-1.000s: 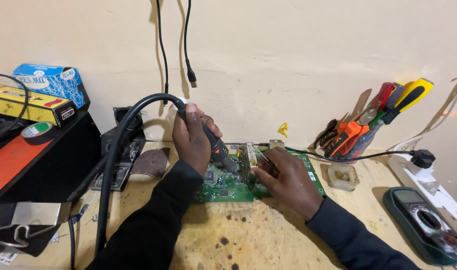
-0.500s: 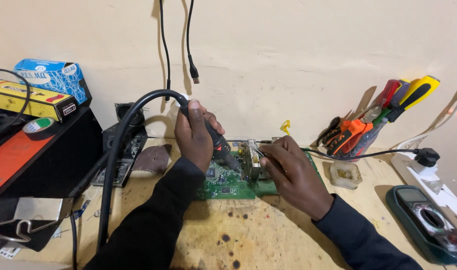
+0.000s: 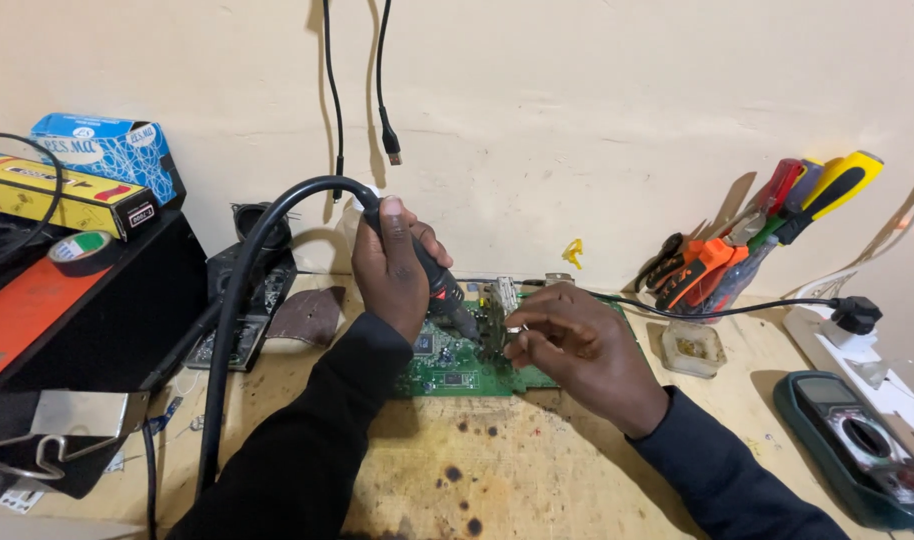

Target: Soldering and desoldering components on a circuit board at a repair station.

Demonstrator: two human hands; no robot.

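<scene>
A green circuit board (image 3: 447, 368) lies flat on the stained wooden bench (image 3: 497, 480). My left hand (image 3: 397, 265) grips a black hot-air tool handle (image 3: 447, 295) with a thick black hose (image 3: 247, 300), its nozzle pointing down at the board's upper middle. My right hand (image 3: 572, 345) rests on the board's right side, fingertips pinched on thin metal tweezers (image 3: 512, 328) next to the nozzle tip. Both sleeves are dark.
Pliers and screwdrivers (image 3: 767, 235) lean on the wall at the right. A small glass jar (image 3: 692, 350), a white power strip (image 3: 877, 360) and a green multimeter (image 3: 857, 445) lie right. Black equipment, boxes (image 3: 107, 150) and tape roll (image 3: 82, 250) stand left. Cables (image 3: 382, 90) hang above.
My right hand has shifted left across the board toward the nozzle, its fingers now pinched on the tweezers. The left hand keeps the tool almost still.
</scene>
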